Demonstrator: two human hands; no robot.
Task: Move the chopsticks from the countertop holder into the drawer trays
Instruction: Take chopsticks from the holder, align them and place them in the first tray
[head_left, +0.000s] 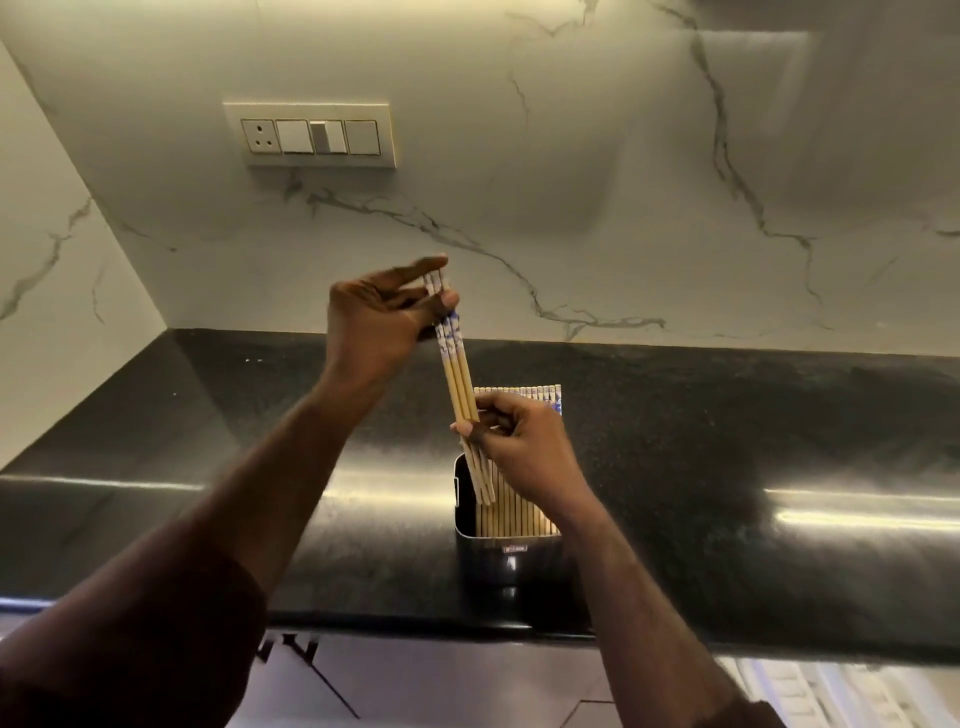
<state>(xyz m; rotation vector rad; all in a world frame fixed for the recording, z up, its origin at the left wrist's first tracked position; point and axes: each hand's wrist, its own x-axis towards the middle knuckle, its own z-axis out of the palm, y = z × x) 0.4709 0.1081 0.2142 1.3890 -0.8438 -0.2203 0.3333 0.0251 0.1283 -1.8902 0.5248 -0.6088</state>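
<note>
Holding chopsticks (457, 384) with both hands, left hand (376, 317) high, right hand (519, 441) above holder (511, 558)

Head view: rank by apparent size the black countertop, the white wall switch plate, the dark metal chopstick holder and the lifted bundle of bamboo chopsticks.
1. Black countertop
2. White wall switch plate
3. Dark metal chopstick holder and lifted bundle of bamboo chopsticks: too alike to rank.

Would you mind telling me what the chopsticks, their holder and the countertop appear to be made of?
The lifted chopsticks look like bamboo or pale wood: matte tan shafts, with blue-and-white printed tops. The holder seems to be dark metal or plastic; its smooth black wall carries a small label. The countertop looks like polished black granite, speckled and showing bright reflections.
</note>
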